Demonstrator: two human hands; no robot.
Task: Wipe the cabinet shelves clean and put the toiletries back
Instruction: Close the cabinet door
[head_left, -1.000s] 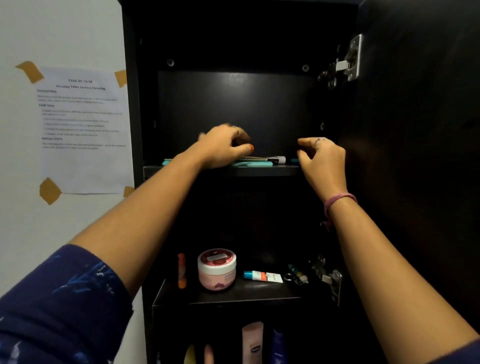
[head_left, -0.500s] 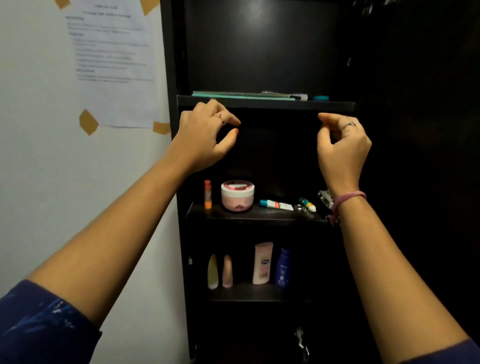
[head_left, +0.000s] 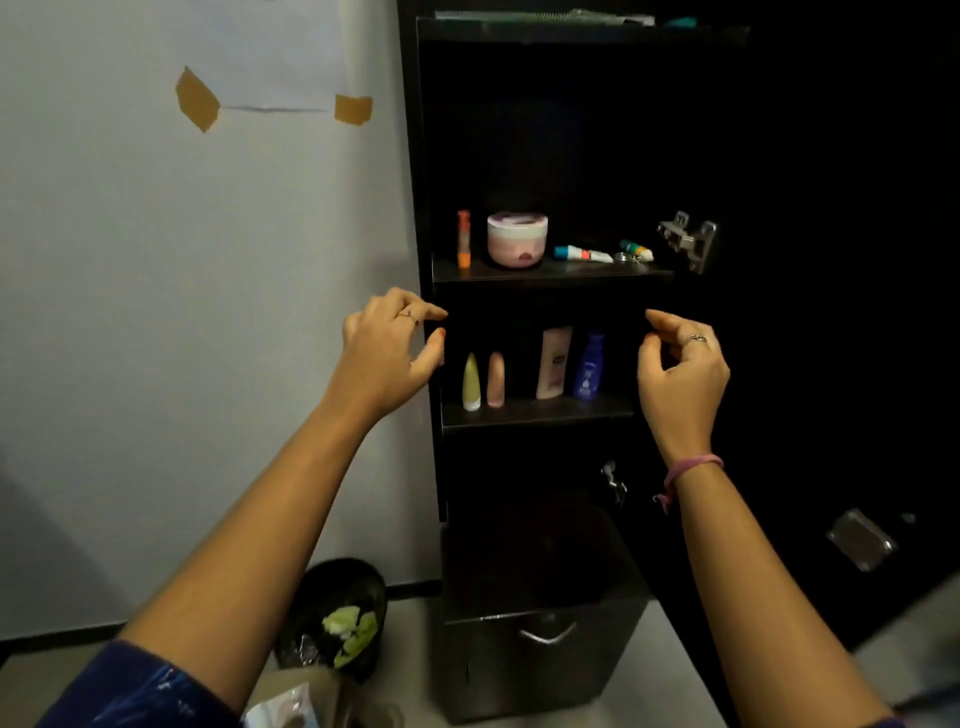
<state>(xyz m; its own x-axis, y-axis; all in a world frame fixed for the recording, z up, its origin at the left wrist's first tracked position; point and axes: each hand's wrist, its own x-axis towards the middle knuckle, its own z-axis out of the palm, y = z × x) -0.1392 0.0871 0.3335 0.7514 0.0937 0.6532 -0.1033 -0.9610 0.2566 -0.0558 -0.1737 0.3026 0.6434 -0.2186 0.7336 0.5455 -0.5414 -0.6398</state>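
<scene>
The dark open cabinet (head_left: 550, 275) stands in front of me. Its middle shelf holds an orange stick (head_left: 463, 239), a pink cream jar (head_left: 517, 239) and two small tubes (head_left: 582, 253). On the lower shelf (head_left: 535, 413) stand a yellow-green tube (head_left: 471, 383), a peach tube (head_left: 495, 379), a pink lotion bottle (head_left: 554, 362) and a blue bottle (head_left: 588, 366). My left hand (head_left: 387, 356) hovers empty at the cabinet's left edge, fingers loosely curled. My right hand (head_left: 680, 371) hovers empty to the right of the bottles, fingers apart.
A teal notebook and comb lie on the top shelf (head_left: 576, 28). The open door (head_left: 852, 312) hangs at the right with metal hinges (head_left: 688, 241). A black bin (head_left: 337, 613) with green scraps sits on the floor left of a dark drawer unit (head_left: 540, 639).
Both hands have come off the top shelf and dropped to the level between the middle and lower shelves. The view has tilted down, showing the floor and bin.
</scene>
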